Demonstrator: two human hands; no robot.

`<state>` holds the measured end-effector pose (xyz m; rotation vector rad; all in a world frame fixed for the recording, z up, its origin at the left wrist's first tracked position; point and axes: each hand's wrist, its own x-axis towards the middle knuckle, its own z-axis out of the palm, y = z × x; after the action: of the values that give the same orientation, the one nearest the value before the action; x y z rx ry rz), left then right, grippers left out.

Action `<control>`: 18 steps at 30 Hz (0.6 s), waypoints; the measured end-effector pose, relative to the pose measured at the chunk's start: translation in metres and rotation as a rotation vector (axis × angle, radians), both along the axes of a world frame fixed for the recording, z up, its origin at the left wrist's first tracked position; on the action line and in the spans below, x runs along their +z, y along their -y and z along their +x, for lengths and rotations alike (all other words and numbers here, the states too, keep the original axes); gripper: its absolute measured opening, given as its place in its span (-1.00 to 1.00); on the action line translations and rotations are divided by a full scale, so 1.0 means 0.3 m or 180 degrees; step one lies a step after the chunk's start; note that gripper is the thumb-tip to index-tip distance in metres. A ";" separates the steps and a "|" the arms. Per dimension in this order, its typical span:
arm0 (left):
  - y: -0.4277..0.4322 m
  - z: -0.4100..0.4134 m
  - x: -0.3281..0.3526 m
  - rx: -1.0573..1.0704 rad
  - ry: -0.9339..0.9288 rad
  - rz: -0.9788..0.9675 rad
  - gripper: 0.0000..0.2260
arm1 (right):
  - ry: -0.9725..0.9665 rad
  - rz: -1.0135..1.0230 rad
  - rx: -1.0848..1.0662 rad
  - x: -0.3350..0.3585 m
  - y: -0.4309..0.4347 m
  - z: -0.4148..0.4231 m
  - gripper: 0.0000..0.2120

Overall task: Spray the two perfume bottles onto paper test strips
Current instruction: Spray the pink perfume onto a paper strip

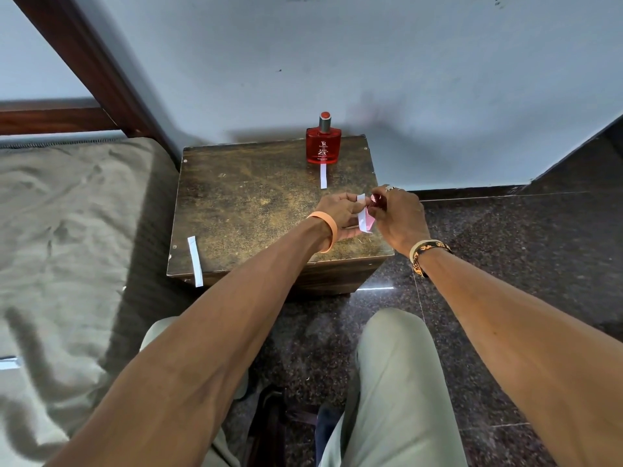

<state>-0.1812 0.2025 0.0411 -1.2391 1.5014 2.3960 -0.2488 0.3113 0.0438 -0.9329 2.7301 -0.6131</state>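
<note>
A red perfume bottle (323, 144) stands upright at the back of the small wooden table (256, 210), with a white paper strip (323, 176) lying flat just in front of it. Above the table's right front part, my left hand (337, 215) pinches another white test strip (362, 220) upright. My right hand (399, 219) is right beside it, fingers curled round a small pink object (374, 198), seemingly the second bottle and mostly hidden by the fingers. The pink object and the held strip are close together. A third strip (195, 261) lies over the table's left front edge.
A bed with an olive sheet (74, 230) borders the table on the left, with a white paper piece (8, 364) on it. A pale wall (404, 79) rises directly behind the table. Dark polished floor (505, 251) lies to the right. My knees are below the table's front.
</note>
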 end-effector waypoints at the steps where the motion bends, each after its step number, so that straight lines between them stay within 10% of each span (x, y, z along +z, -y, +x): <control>1: 0.002 -0.001 -0.002 0.0002 0.0013 -0.0005 -0.79 | 0.0024 -0.0015 -0.0001 -0.002 0.001 -0.001 -0.72; 10: 0.021 0.034 0.019 0.0022 0.0053 -0.0086 -0.80 | 0.0280 -0.0208 -0.0219 -0.010 -0.010 0.004 -0.48; 18: 0.087 0.129 0.135 0.0110 -0.0141 -0.0413 -0.84 | 0.0598 -0.1130 -0.0152 0.129 0.041 0.075 -0.76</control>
<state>-0.1424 0.1763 0.0816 -1.2538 1.6862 2.3968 -0.2265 0.2991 0.0827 -0.8306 2.5274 -1.1598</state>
